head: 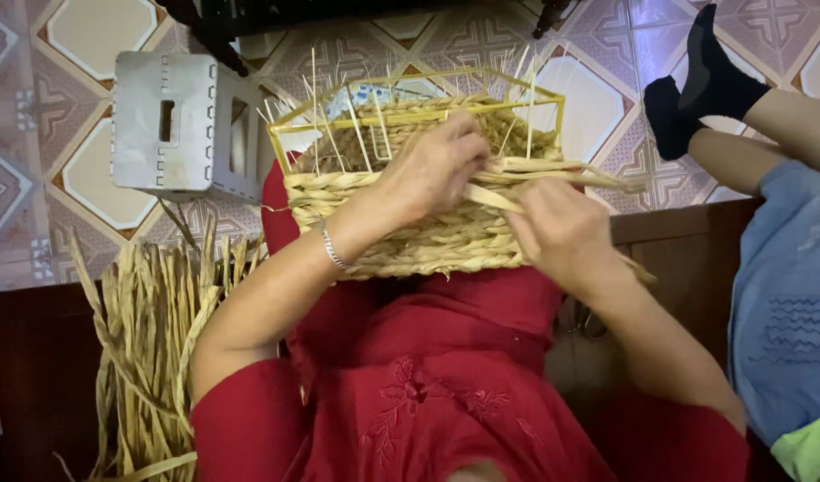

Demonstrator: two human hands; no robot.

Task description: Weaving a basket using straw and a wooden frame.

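A half-woven straw basket [401, 236] on a yellow wire frame [553, 94] rests on my lap, over red clothing. Thin upright stakes stick up along its rim. My left hand [432, 161] reaches over the top edge and pinches flat straw strands [561, 172] against the weave. My right hand [561, 228] grips the same strands a little lower, on the basket's right side. The strand ends trail off to the right. A silver bracelet [332, 250] circles my left wrist.
A bundle of loose dried straw [151, 339] lies at my left. A grey metal folding stool [182, 125] stands on the patterned tile floor. Another person's legs in black socks [695, 85] and blue clothing [785, 303] are at the right.
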